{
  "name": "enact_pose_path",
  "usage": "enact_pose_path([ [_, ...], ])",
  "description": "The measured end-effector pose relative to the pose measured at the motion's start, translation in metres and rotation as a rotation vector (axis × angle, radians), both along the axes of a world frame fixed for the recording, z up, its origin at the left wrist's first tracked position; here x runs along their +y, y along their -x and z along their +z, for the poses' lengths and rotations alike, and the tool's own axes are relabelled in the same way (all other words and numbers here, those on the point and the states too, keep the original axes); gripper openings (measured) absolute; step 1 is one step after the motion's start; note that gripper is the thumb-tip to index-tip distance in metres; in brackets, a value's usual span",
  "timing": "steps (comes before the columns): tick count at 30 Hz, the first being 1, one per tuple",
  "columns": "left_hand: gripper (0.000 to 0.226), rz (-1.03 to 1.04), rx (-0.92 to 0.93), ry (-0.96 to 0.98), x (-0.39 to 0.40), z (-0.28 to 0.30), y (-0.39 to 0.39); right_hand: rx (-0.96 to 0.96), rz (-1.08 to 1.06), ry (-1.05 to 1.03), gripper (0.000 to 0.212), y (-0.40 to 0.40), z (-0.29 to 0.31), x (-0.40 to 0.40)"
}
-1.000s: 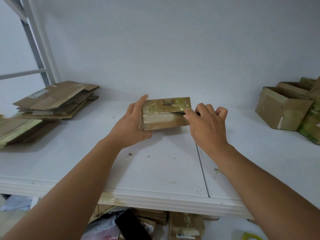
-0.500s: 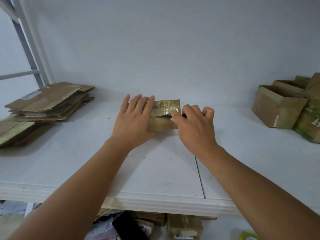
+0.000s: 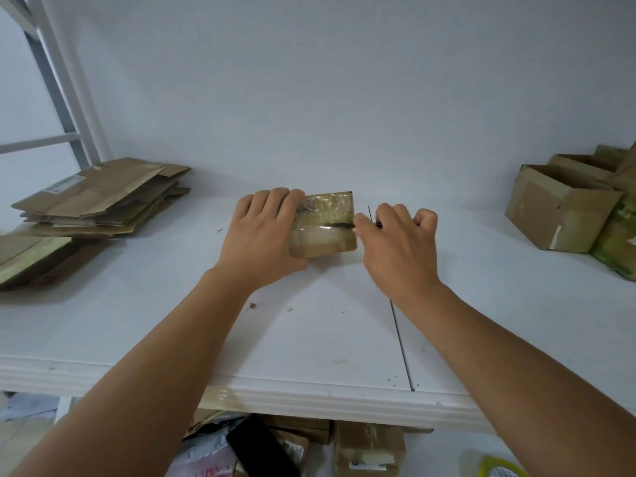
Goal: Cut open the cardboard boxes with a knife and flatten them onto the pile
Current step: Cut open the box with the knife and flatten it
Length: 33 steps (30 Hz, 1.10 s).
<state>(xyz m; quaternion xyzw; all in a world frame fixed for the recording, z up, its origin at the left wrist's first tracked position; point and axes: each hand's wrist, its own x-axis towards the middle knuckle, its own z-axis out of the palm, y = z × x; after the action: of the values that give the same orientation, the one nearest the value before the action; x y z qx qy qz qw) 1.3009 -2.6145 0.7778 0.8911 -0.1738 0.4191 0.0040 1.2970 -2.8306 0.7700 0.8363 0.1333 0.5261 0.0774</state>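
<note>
Head view, near to far: at 6 o'clock, under the front edge of the white table (image 3: 309, 339), lie more cardboard and wrappers on a lower level, too cluttered to sort out. Both forearms reach forward from there to the middle of the tabletop. At 12 o'clock from them sits the small taped box (image 3: 325, 223), flat on the table. The left hand (image 3: 263, 235) lies over its left end, fingers straight and together, pressing it down rather than curling round it. The right hand (image 3: 395, 242) is at the box's right edge, fingers curled tight around the knife (image 3: 373, 218); only a thin dark sliver shows by the fingertips, and a dark slit runs along the tape seam toward it. Whether the blade is inside the seam or just clear of it I cannot tell. By my judgement this box is partway through: the top seam looks slit, but it remains box-shaped and unflattened. Farther out, at 9 o'clock, the pile of flattened cardboard (image 3: 99, 197) already holds several pieces, so part of the job is done. At 3 o'clock, well apart, a group of open boxes (image 3: 564, 208) waits uncut against the wall.
</note>
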Motion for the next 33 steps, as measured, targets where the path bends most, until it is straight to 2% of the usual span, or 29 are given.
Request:
enact_pose_path([
  [10,0.093,0.079,0.067,0.026,0.020,-0.002,-0.004,0.080,-0.107,-0.004,0.020,-0.001,0.003,-0.008],
  [14,0.088,0.127,0.063,0.104,0.036,-0.005,-0.001,0.114,-0.151,-0.093,0.011,-0.004,0.004,-0.027],
  [20,0.095,0.064,0.138,0.177,0.025,-0.008,-0.001,0.109,-0.012,-0.236,0.016,-0.005,-0.001,-0.017],
  [23,0.098,0.033,0.185,0.203,0.021,-0.010,-0.001,0.321,0.070,-0.344,0.031,-0.004,0.000,-0.015],
  [26,0.103,-0.016,0.217,0.200,0.017,-0.013,-0.002,0.501,0.256,-0.492,0.042,-0.004,-0.002,-0.015],
  [33,0.109,-0.155,0.236,0.254,0.014,-0.021,-0.006,0.625,0.482,-0.629,0.041,-0.009,-0.008,-0.016],
])
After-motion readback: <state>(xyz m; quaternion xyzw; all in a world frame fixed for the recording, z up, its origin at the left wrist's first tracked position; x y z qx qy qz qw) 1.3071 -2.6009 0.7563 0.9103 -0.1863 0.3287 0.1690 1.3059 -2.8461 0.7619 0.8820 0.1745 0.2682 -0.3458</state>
